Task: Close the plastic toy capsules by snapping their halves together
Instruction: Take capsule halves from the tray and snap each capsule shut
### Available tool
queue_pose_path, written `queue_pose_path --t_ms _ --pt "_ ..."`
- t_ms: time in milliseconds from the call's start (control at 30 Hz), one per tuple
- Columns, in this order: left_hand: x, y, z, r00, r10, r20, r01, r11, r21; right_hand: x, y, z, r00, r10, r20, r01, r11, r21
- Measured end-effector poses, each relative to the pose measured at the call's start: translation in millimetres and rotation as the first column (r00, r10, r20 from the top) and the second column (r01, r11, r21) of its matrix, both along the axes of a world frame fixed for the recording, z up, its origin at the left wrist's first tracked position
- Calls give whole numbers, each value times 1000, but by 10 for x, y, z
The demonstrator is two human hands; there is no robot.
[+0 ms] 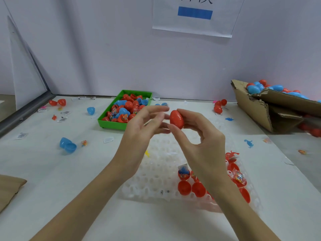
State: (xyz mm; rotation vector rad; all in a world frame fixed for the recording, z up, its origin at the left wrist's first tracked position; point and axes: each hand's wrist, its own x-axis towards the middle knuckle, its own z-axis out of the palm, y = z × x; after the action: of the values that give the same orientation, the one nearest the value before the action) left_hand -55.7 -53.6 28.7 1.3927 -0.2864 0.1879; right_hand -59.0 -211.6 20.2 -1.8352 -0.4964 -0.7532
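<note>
A closed red egg-shaped capsule is held in the air above the table's middle. My right hand pinches it between thumb and fingertips. My left hand is just left of it, fingers relaxed, fingertips close to the capsule; whether they touch it is unclear. Below, a white holder tray carries several open red capsule halves, some with small toys inside.
A green tray full of red and blue halves stands behind the hands. A torn cardboard box of capsules sits at the right. A loose blue capsule, paper slips and small toys lie scattered on the white table.
</note>
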Motion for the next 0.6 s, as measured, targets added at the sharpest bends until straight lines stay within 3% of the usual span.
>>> queue_pose_path --t_ms 200,400,600 --pt "-15 37 42 940 -246 -236 196 956 -219 15 3 -29 991 -29 128 50 985 -165" --pt "-11 115 103 866 -433 -250 342 878 -336 -71 48 13 989 100 113 -83 986 -144" --pt "-23 144 117 859 -446 -252 368 880 -301 -120 28 39 992 118 39 -116 992 -47"
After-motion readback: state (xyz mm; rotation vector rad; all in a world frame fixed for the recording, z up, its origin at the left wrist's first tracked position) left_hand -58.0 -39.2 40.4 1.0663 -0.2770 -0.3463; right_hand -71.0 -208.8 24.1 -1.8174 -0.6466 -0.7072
